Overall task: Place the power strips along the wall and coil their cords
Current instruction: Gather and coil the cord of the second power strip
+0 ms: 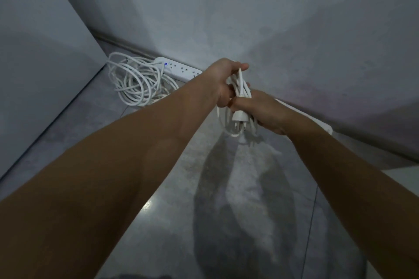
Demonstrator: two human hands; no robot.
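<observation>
One power strip (181, 70) lies on grey floor (249, 176) against the wall (272, 18).

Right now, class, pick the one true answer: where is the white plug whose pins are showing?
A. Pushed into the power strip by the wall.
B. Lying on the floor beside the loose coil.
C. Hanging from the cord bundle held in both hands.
C: the plug hangs below the cord bundle that the left hand and right hand grip above the floor.

Second power strip (323, 126) partly behind arm (344, 165)
</observation>
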